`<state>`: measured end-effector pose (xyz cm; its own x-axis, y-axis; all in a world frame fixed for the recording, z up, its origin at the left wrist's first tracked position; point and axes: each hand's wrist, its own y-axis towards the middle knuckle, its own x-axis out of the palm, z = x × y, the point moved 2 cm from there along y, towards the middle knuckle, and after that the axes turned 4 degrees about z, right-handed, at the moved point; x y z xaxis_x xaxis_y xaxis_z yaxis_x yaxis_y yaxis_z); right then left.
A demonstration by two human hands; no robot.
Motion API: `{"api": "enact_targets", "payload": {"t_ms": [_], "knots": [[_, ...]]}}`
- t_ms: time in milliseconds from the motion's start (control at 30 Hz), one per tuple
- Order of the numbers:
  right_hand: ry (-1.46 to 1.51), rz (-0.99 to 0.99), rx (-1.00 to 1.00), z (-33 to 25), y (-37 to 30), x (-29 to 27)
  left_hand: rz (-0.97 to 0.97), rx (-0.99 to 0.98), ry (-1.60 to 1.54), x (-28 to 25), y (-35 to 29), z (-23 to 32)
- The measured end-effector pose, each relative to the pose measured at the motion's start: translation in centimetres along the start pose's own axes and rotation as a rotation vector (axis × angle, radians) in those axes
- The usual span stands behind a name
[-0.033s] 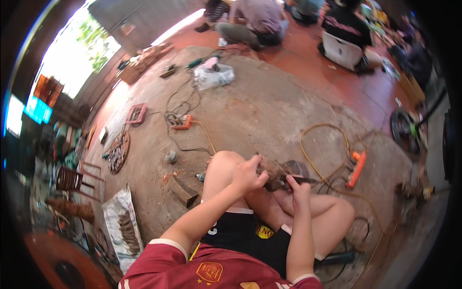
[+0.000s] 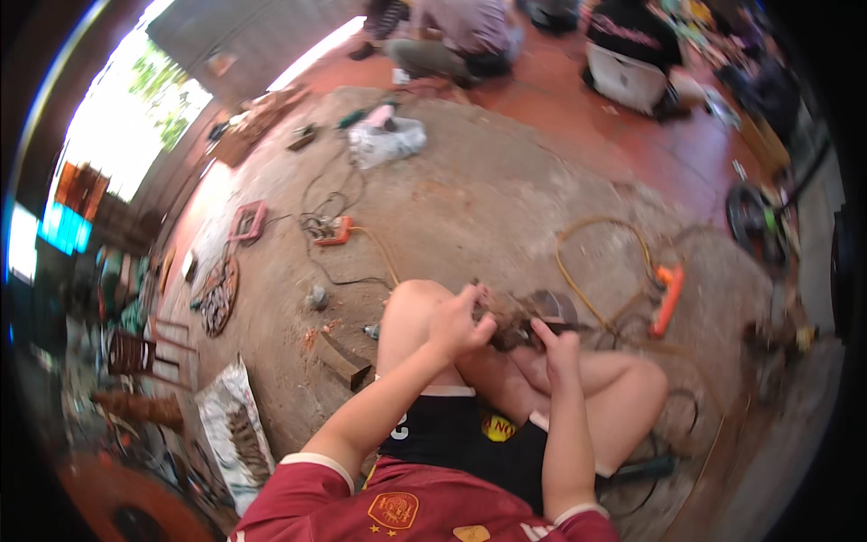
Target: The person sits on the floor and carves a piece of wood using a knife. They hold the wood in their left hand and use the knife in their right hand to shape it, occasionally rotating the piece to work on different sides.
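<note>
I sit cross-legged with both hands in front of my shins. My left hand is closed on the left end of a rough brown piece, which looks like carved wood. At its right end is my right hand, fingers closed on a dark, narrow tool like a knife, its tip pointing right. The thumb lies near the brown piece. Where tool and piece meet is blurred and partly hidden by my fingers. Just behind them on the ground sits a dark rounded thing.
An orange power strip with a yellow cord lies at the right. A wooden block is by my left knee. Further off are another orange socket, a plastic bag and a white sack. Several people sit at the back.
The whole view has shifted slightly, so the background sits further left and higher. Both hands keep their hold, with little visible movement.
</note>
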<state>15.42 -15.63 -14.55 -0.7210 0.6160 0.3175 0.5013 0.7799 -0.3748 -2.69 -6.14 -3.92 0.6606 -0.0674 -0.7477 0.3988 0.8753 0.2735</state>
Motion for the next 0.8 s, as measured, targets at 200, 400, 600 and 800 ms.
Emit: {"api": "enact_targets", "payload": {"t_ms": [200,400,600,800], "knots": [[0.037,0.154,-0.036,0.7,0.5,-0.5,0.026,-0.027,-0.027,0.2,-1.4,-1.8],[0.091,0.043,0.056,-0.1,0.1,0.2,0.009,0.017,-0.089,-0.4,-1.2,-1.1],[-0.198,0.104,-0.044,2.1,2.0,-0.6,-0.023,-0.060,-0.079,-0.5,-1.4,-1.3],[-0.091,-0.046,0.082,-0.8,0.9,1.2,-0.001,-0.015,-0.073,-0.6,-1.5,-1.8]]}}
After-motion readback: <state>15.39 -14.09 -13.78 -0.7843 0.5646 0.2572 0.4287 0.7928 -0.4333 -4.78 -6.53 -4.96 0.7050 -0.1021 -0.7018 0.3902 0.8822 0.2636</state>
